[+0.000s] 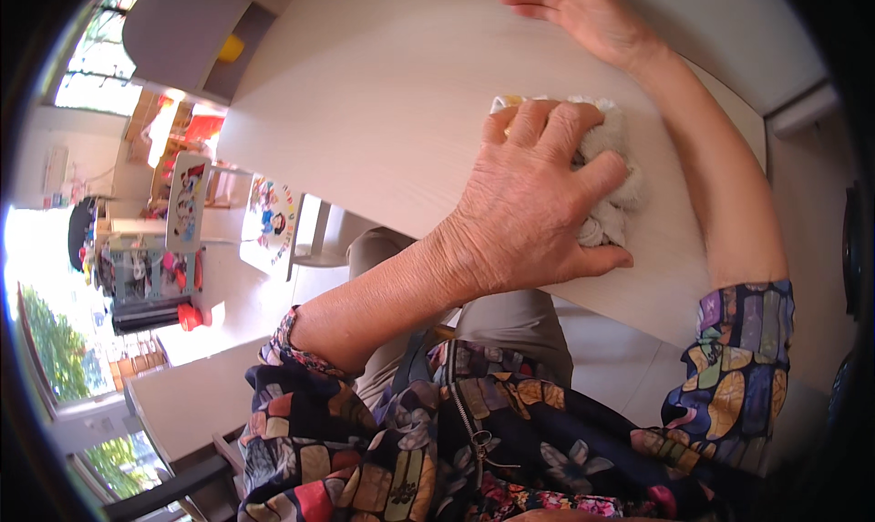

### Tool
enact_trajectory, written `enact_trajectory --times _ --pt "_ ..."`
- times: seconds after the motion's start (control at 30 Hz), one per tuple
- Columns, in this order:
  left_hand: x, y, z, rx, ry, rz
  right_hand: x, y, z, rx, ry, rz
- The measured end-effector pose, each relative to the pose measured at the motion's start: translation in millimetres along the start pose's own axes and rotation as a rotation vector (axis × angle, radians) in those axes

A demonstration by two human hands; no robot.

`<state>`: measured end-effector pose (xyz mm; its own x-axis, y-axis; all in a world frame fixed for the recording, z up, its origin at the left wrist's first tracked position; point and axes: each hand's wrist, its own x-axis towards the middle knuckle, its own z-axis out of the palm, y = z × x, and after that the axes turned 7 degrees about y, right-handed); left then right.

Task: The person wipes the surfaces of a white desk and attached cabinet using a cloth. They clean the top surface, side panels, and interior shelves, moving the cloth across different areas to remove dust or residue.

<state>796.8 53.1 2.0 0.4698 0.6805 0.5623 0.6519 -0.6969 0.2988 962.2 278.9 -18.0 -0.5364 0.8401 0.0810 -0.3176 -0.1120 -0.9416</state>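
Note:
Before me is a pale wood-grain tabletop (383,98). My left hand (533,187) is spread over a bunched whitish terry cloth (621,139) and presses it on the table, its fingers curled over the far side and the thumb at the near side. Part of the cloth is hidden under the palm. At the top edge of the view my right hand (574,6) holds nothing. Its palm is turned inward and its fingers are extended, and the picture's edge cuts off part of it. The right forearm runs beside the cloth, along the table's right side.
A pale upright panel (738,37) borders the table on the right. At upper left stands a grey shelf unit (184,30) with a yellow object (232,48) inside. A small chair with cartoon prints (188,201) and toy-filled racks (150,272) are farther left. My knees are under the near edge.

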Motion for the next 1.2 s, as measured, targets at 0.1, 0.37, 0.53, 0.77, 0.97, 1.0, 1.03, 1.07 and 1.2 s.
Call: enact_trajectory --times 0.1,0.37,0.53,0.77,0.97,1.0,1.03,1.07,1.2 --pt "-31.3 -11.5 -37.9 0.036 0.004 -0.062 -4.1 -2.0 31.2 -0.027 0.001 -0.025" --pt "-92.5 -106.4 -93.5 0.167 0.152 -0.294 -5.4 4.5 57.6 -0.121 0.041 -0.079" --pt "-102.9 -125.6 -96.9 0.212 0.175 -0.405 -9.7 4.3 68.0 -0.200 0.110 -0.085" --pt "-100.4 -73.7 -80.2 0.156 0.104 -0.224 -4.7 13.6 53.8 -0.125 0.024 -0.070" --pt "-82.8 -37.8 -70.2 -0.010 0.056 -0.114 3.2 14.5 40.8 -0.211 0.051 -0.176" --pt "-81.0 -41.4 -71.3 -0.012 0.055 -0.115 9.8 14.7 35.9 -0.227 0.014 -0.199" --pt "-73.4 -43.6 -73.6 -0.008 0.040 -0.134 8.2 6.7 27.0 -0.251 -0.005 -0.159" --pt "-69.6 -46.2 -76.7 -0.004 0.024 -0.152 5.6 3.4 19.4 -0.275 -0.021 -0.117" --pt "-50.5 -80.2 -99.5 0.076 0.079 -0.342 2.1 -29.4 21.4 -0.258 0.018 -0.107"
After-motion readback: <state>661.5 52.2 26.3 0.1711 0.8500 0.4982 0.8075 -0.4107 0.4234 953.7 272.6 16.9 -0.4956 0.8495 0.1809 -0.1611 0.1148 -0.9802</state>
